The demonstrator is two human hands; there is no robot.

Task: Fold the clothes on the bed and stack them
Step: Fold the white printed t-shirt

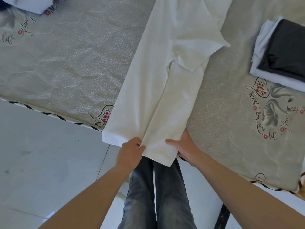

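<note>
A white garment (166, 83) lies lengthwise across the bed (66, 63), folded into a long strip with a sleeve folded over it; its near end hangs over the bed's front edge. My left hand (130, 151) pinches the near hem at the central fold. My right hand (183, 146) grips the hem's right corner, thumb on top and fingers underneath. At the right edge a stack of folded clothes (280, 53) sits on the bed, a dark piece on top of pale blue-white ones.
The bed's patterned grey cover has a striped border (49, 114) along its front edge. A white pillow or bundle (28, 4) lies at the far left corner. My jeans-clad legs (156, 195) stand on the pale tiled floor (41, 162).
</note>
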